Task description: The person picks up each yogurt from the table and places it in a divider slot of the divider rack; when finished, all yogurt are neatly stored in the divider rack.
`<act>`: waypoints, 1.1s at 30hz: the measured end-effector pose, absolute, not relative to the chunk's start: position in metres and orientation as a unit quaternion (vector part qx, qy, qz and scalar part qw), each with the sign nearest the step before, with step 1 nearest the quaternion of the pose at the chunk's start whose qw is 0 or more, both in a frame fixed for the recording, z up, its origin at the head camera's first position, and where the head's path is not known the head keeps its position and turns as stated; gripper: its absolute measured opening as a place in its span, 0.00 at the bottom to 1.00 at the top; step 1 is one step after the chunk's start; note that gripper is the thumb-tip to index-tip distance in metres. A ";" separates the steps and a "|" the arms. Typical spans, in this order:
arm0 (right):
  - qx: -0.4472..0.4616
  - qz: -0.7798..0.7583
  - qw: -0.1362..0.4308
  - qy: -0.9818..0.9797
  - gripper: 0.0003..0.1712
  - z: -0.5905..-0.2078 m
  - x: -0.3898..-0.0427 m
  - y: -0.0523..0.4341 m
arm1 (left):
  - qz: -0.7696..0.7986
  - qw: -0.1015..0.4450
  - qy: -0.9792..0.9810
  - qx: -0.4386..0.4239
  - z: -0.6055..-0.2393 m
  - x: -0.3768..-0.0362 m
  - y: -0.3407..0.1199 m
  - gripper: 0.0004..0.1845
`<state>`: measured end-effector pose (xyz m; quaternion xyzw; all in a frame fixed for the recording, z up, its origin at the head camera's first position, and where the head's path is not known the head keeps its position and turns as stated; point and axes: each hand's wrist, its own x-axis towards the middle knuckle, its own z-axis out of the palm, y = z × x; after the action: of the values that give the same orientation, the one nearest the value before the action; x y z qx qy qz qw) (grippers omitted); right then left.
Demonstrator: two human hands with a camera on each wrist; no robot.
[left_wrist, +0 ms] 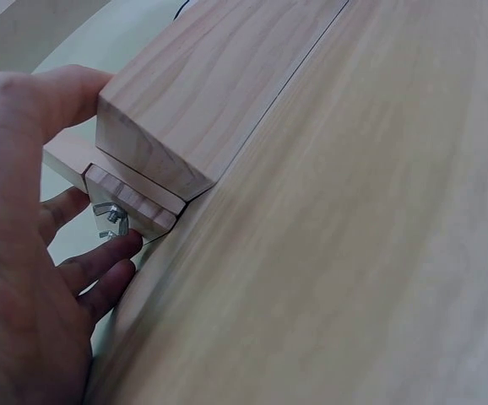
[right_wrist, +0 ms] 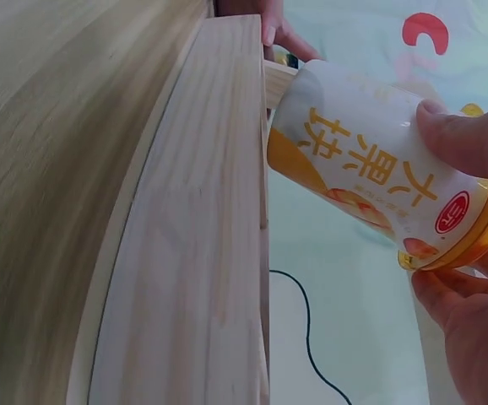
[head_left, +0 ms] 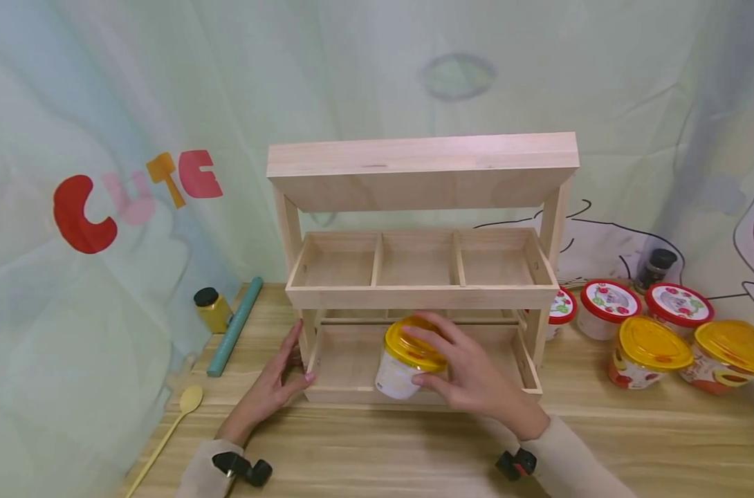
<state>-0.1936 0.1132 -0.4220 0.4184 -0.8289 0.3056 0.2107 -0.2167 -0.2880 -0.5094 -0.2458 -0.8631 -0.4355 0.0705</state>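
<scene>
Wood-grain table (head_left: 377, 449), wooden rack (head_left: 422, 298), my left hand (head_left: 266, 395) gripping its lower left corner, my right hand (head_left: 479, 373) holding one tilted yellow-lidded tub (head_left: 397, 375) at the rack's lower front

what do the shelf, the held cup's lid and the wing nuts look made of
Shelf: pale wood, perhaps pine, matt and seemingly unvarnished, with visible grain. Lid: probably plastic, smooth and glossy yellow, with bright highlights. Wing nuts: likely metal, judging by their silvery shine.

Glossy plastic lid (head_left: 404, 351), matt wooden rack (head_left: 420, 298)
</scene>
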 end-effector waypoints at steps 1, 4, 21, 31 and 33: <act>0.419 0.308 0.210 -0.828 0.43 -0.422 -0.194 0.111 | -0.436 0.071 -0.862 -0.248 -0.509 -0.217 -0.288 0.56; 0.424 0.317 0.211 -0.822 0.43 -0.424 -0.196 0.105 | -0.441 0.071 -0.858 -0.253 -0.509 -0.217 -0.288 0.56; 0.423 0.323 0.244 -0.811 0.44 -0.437 -0.209 0.071 | -0.447 0.074 -0.855 -0.253 -0.509 -0.216 -0.288 0.56; 0.438 0.300 0.246 -0.811 0.42 -0.443 -0.223 0.055 | -0.445 0.072 -0.858 -0.248 -0.509 -0.215 -0.287 0.56; 0.447 0.292 0.246 -0.809 0.42 -0.445 -0.226 0.051 | -0.443 0.072 -0.859 -0.245 -0.509 -0.215 -0.287 0.55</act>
<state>-0.2260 0.0514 -0.4451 0.4474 -0.8085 0.2924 0.2461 -0.2153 -0.2870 -0.5089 -0.2452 -0.8592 -0.4432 0.0721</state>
